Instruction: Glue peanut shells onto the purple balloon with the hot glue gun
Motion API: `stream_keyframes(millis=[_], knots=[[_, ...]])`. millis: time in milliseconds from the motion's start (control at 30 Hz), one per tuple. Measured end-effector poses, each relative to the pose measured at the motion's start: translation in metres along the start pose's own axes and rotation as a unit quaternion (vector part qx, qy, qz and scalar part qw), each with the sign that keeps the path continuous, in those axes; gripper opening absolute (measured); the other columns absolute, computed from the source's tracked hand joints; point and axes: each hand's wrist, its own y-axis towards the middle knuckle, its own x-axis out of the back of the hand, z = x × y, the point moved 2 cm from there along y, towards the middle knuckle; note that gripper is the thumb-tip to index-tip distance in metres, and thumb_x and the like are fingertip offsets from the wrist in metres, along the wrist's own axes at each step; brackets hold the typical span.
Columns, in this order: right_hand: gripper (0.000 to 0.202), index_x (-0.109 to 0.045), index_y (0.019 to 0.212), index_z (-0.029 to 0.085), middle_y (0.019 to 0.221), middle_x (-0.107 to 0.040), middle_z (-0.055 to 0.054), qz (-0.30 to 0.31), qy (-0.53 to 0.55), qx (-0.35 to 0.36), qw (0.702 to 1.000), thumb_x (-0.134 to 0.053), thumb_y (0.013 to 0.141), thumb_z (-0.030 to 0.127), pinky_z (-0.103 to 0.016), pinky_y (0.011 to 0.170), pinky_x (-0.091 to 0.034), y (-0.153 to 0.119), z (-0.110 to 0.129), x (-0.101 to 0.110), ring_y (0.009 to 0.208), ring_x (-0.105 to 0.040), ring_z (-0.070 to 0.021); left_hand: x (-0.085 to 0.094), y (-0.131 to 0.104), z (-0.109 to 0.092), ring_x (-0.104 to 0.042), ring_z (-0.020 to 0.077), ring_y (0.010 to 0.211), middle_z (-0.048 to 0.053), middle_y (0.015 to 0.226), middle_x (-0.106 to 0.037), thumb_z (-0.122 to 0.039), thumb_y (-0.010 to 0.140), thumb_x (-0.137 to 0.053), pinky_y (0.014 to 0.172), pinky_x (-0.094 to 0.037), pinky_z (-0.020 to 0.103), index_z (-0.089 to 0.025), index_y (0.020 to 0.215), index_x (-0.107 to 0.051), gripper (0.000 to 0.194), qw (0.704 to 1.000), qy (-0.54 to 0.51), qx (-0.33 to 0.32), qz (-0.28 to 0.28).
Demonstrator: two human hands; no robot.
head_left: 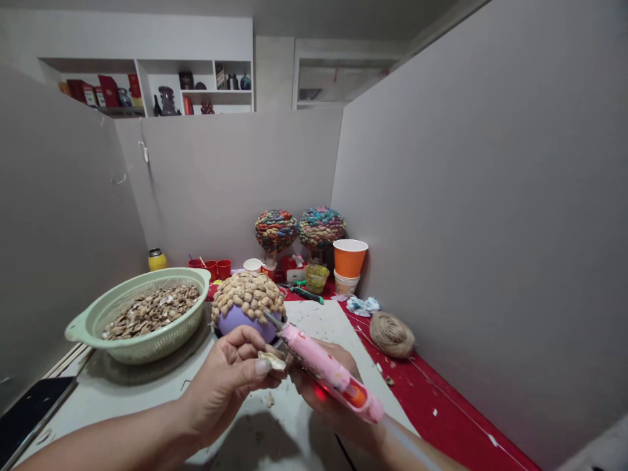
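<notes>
While the left forearm slants up from the lower left of the frame, the left hand (230, 373) curls at lower centre, its thumb and fingers clamped on a shell (273, 361). The right forearm rises from the lower right, and the right hand (310, 391) wraps its fingers around a pink glue gun (326, 366), whose nozzle tilts toward upper left, close to the ball (249, 297). Partly covered in shells, the ball sits just above the hands, on the counter (314, 320), right of a green basket (142, 347).
</notes>
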Motion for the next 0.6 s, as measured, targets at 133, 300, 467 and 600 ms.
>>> stream_keyframes(millis=[133, 300, 467, 600], knots=[[0.026, -0.039, 0.059, 0.022, 0.055, -0.041, 0.003, -0.018, -0.037, 0.027, 0.999, -0.053, 0.08, 0.017, -0.026, 0.045, -0.034, -0.003, -0.01, 0.002, 0.048, -0.041, -0.0131, 0.0, 0.002, -0.001, -0.065, 0.012, 0.072, 0.003, 0.081, -0.073, -0.015, 0.07, -0.08, 0.071, -0.05, 0.025, -0.017, 0.083, -0.056, 0.028, 1.0, 0.026, -0.001, -0.016], [0.025, -0.039, 0.059, 0.023, 0.057, -0.042, 0.003, -0.035, -0.056, 0.058, 0.996, -0.054, 0.077, 0.014, -0.026, 0.048, -0.034, -0.003, -0.019, 0.004, 0.05, -0.041, -0.0127, 0.0, 0.002, -0.002, -0.065, 0.012, 0.073, 0.004, 0.082, -0.074, -0.015, 0.068, -0.081, 0.072, -0.049, 0.025, -0.017, 0.083, -0.056, 0.029, 0.998, 0.042, 0.004, -0.036], [0.027, -0.036, 0.057, 0.022, 0.057, -0.041, 0.004, -0.038, -0.054, 0.079, 0.995, -0.054, 0.077, 0.017, -0.025, 0.05, -0.034, 0.0, -0.021, 0.007, 0.051, -0.042, -0.0124, 0.004, 0.004, 0.002, -0.066, 0.0129, 0.076, 0.004, 0.085, -0.074, -0.014, 0.069, -0.08, 0.075, -0.049, 0.026, -0.017, 0.083, -0.056, 0.028, 0.998, 0.047, 0.019, -0.034], [0.027, -0.037, 0.056, 0.023, 0.055, -0.041, 0.004, -0.06, -0.057, 0.043, 0.996, -0.056, 0.076, 0.023, -0.026, 0.049, -0.035, 0.003, -0.02, 0.013, 0.049, -0.041, -0.0128, 0.005, 0.004, 0.006, -0.064, 0.0109, 0.07, 0.003, 0.078, -0.073, -0.01, 0.067, -0.08, 0.07, -0.049, 0.023, -0.016, 0.083, -0.058, 0.028, 0.998, 0.032, 0.044, -0.036]])
